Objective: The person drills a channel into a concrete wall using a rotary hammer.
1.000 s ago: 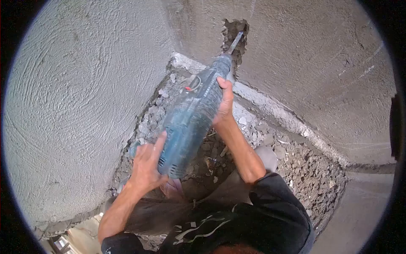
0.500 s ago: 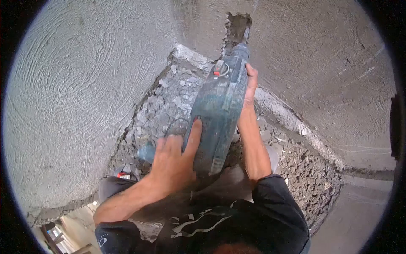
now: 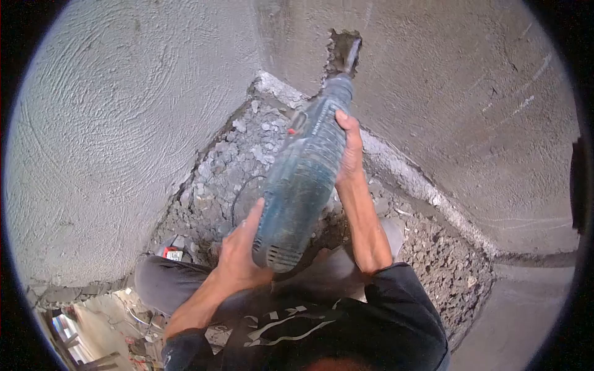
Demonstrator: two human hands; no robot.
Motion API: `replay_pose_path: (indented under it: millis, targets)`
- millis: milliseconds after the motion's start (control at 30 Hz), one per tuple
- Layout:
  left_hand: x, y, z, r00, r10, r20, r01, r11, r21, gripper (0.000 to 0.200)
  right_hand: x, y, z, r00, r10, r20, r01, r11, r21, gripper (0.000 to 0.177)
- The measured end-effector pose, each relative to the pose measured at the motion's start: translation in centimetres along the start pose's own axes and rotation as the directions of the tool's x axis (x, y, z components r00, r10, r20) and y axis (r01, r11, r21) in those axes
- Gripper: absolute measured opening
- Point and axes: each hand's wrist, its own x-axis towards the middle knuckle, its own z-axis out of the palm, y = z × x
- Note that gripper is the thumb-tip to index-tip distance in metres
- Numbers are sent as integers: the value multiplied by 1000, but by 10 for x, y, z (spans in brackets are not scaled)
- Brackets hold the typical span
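Observation:
A dusty teal rotary hammer point(image 3: 294, 173) points up and away from me at the wall. Its chisel bit point(image 3: 353, 57) reaches into a rough-edged hole point(image 3: 337, 52) there. My left hand point(image 3: 238, 250) is closed at the rear of the tool, thumb along its side; the other fingers are mostly hidden. Farther forward, my right hand point(image 3: 350, 148) grips the right side of the body near the nose, its fingers largely out of sight beneath. A red knob point(image 3: 292, 131) shows on the tool's left side.
Plastered walls point(image 3: 124, 111) meet in a corner ahead. Broken mortar rubble point(image 3: 216, 167) covers the ground between them, and a rough ledge point(image 3: 408, 170) runs along the right wall's base. A red-and-white object point(image 3: 174, 253) lies by my left knee point(image 3: 164, 278).
The rotary hammer has rolled about its length and shifted slightly left and toward me. My left hand has moved back and lower, its raised index finger now out of sight; my right hand moved with the tool.

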Motion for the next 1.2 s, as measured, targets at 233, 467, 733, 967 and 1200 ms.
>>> replay_pose_path:
  millis: [233, 467, 733, 967, 1200]
  targets:
    - [-3, 9, 65, 997, -69, -22, 59, 949, -309, 112, -14, -26, -12, 994, 20, -105, -48, 961, -274, 55]
    - [10, 38, 124, 991, -120, -66, 70, 859, -507, 112, -22, -48, -28, 951, 11, -309, -123, 930, -345, 62]
    - [33, 52, 138, 983, -86, -163, 2, 889, -458, 117, 9, -50, -56, 922, -81, -380, -79, 918, -388, 67]
    - [39, 41, 143, 985, -46, -165, -47, 854, -517, 133, 17, -36, -53, 919, -112, -379, -28, 938, -347, 68]
    - [41, 27, 140, 988, -57, -146, -37, 820, -571, 128, 19, -24, -35, 927, -159, -339, 46, 947, -318, 68]
